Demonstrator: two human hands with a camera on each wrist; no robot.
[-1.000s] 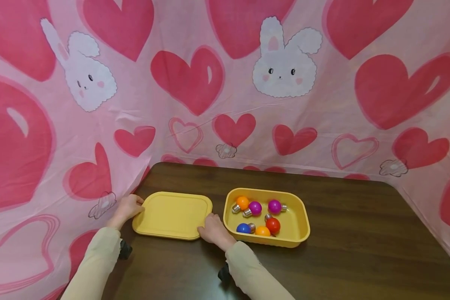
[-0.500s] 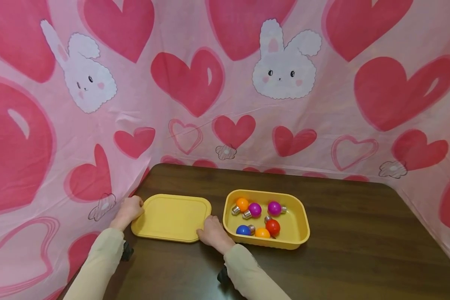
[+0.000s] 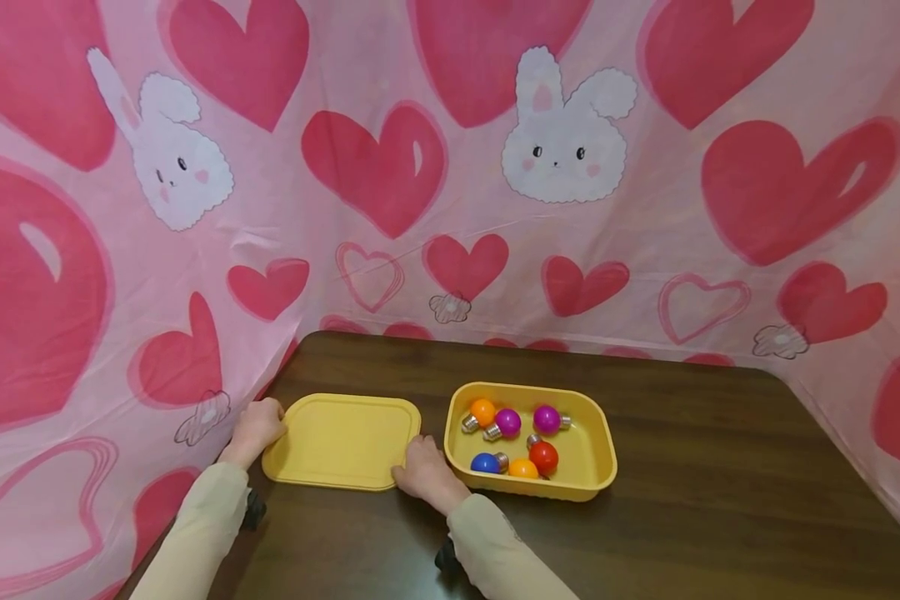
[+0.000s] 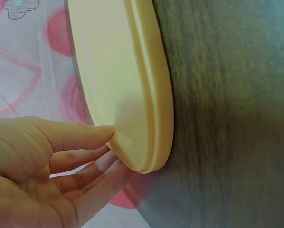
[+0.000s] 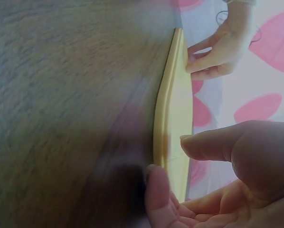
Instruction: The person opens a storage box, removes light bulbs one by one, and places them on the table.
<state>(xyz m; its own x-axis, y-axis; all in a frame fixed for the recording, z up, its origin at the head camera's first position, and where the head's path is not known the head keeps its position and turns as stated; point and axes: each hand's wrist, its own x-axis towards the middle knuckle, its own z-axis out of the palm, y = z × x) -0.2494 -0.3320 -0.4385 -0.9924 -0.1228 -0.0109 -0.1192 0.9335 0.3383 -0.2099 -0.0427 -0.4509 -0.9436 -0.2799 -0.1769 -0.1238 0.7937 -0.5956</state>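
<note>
A flat yellow lid (image 3: 345, 442) with rounded corners and a stepped rim lies at the table's left side. My left hand (image 3: 257, 429) pinches its left end; in the left wrist view the thumb (image 4: 92, 137) is on the upper face and the other fingers go to the edge. At the lid's near right corner my right hand (image 3: 427, 473) grips the edge, thumb (image 5: 199, 145) above and index finger (image 5: 158, 190) at the side. To the right stands a yellow box (image 3: 600, 446) holding several colored bulbs with metal screw bases, among them a red bulb (image 3: 543, 458) and a blue bulb (image 3: 485, 463).
The dark wooden table (image 3: 705, 483) extends to the right of the box. A pink cloth (image 3: 390, 192) printed with hearts and rabbits hangs behind and at both sides. The box stands close beside my right hand.
My left hand's fingers have closed in on the lid's left end. The whole head view has shifted slightly. The box and the bulbs stay in place.
</note>
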